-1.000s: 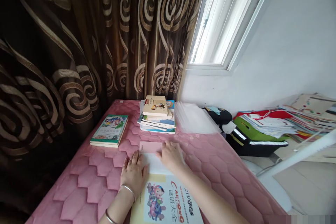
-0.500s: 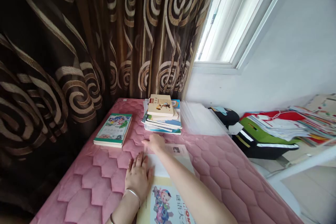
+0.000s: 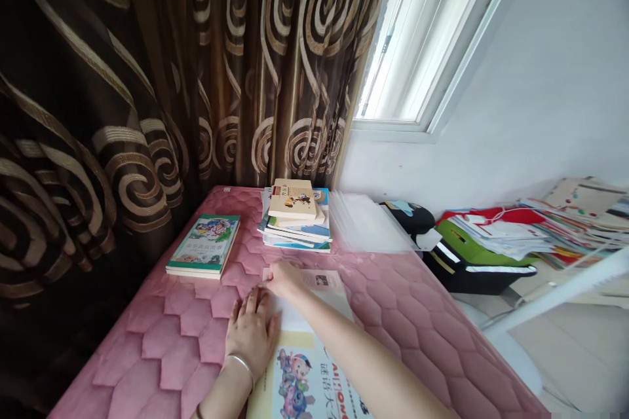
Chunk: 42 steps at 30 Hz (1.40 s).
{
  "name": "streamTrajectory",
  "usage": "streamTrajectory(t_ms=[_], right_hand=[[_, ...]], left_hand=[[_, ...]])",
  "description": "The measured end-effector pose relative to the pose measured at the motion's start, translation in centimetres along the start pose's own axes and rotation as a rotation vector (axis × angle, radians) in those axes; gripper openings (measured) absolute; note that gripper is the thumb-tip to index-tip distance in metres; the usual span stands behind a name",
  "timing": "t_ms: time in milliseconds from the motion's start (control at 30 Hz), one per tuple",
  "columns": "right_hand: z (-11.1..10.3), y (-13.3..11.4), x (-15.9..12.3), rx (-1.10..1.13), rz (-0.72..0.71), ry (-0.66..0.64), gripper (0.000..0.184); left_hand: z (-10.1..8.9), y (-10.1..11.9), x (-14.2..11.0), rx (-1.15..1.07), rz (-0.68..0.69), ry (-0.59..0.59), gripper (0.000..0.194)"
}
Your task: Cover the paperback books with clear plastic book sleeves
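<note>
A book (image 3: pixel 304 380) with cartoon figures and large Chinese characters on its cover lies in front of me, its lower end cut off by the frame. Beyond the cover come a plain white band (image 3: pixel 289 319) and a printed panel (image 3: pixel 322 280) with a small picture. My left hand (image 3: pixel 252 327) rests flat along the book's left edge, fingers spread. Reaching across the book, my right hand (image 3: pixel 284 279) is at the panel's left edge, close to the left fingertips. Its fingers are bent together, and what they pinch is hidden.
A stack of books (image 3: pixel 297 219) stands at the far edge of the pink quilted mattress (image 3: pixel 152 321). Beside it lie clear plastic sheets (image 3: pixel 371 222). Green-edged books (image 3: pixel 204 245) are at left. A black and green box (image 3: pixel 476 258) with papers stands beyond the right edge.
My right hand has moved left from the panel's middle, reaching past its left edge and then back close to my left hand, its fingers now bent together. My left hand stays on the book's edge.
</note>
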State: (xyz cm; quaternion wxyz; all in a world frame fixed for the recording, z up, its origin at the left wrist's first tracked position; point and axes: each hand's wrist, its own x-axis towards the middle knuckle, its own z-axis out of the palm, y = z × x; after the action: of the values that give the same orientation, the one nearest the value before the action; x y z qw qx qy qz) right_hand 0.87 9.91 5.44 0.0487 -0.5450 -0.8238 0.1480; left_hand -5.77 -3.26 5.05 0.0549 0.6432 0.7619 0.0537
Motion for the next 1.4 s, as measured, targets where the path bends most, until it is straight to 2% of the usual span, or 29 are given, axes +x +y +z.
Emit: streamTrajectory(t_ms=[200,400,500,567,633,733,833,933,1067,1200,1300,1400], right_hand=[[-0.2,-0.2,2.1,0.001,0.012,0.071,0.041],[1.4,0.2,0.1,0.040,-0.094,0.206,0.024],[1.9,2.4,-2.1,0.089,-0.293,0.213,0.021],[1.7,4.8,-4.0,0.126,-0.458,0.151,0.031],[1.1,7.7,-6.1,0.124,-0.526,0.045,0.044],[-0.3,12.0,-9.0,0.062,-0.401,-0.102,0.061],[-1.5,14.9,-11.0,0.018,-0.221,-0.141,0.069],[-2.0,15.6,-11.8,-0.017,-0.160,-0.132,0.067],[-2.1,14.8,-11.9,-0.065,-0.142,-0.105,0.065],[-2.3,14.5,-11.9,-0.046,-0.153,-0.095,0.063],[-2.1,14.7,-11.9,-0.031,-0.158,-0.069,0.060],[-1.9,15.4,-11.7,0.012,-0.170,0.015,0.049]], left_hand=[[-0.3,0.1,0.0,0.003,-0.013,-0.023,0.052],[-0.2,-0.1,0.0,-0.011,-0.008,-0.004,0.052],[-0.1,-0.2,-0.1,-0.015,0.004,-0.001,0.052],[-0.1,-0.2,-0.1,-0.011,0.008,0.003,0.052],[-0.1,-0.2,-0.1,0.001,0.008,0.007,0.052],[0.0,-0.2,0.0,0.022,0.007,0.017,0.052],[0.2,0.0,0.0,0.047,0.008,0.022,0.052],[0.6,0.2,-0.1,0.087,-0.001,0.025,0.051],[0.7,0.8,0.0,0.146,-0.050,0.042,0.050],[0.2,3.3,0.7,0.149,-0.025,-0.061,0.053],[0.4,6.8,1.6,0.054,0.123,-0.143,0.056],[1.4,10.5,2.3,-0.057,0.242,-0.201,0.059]])
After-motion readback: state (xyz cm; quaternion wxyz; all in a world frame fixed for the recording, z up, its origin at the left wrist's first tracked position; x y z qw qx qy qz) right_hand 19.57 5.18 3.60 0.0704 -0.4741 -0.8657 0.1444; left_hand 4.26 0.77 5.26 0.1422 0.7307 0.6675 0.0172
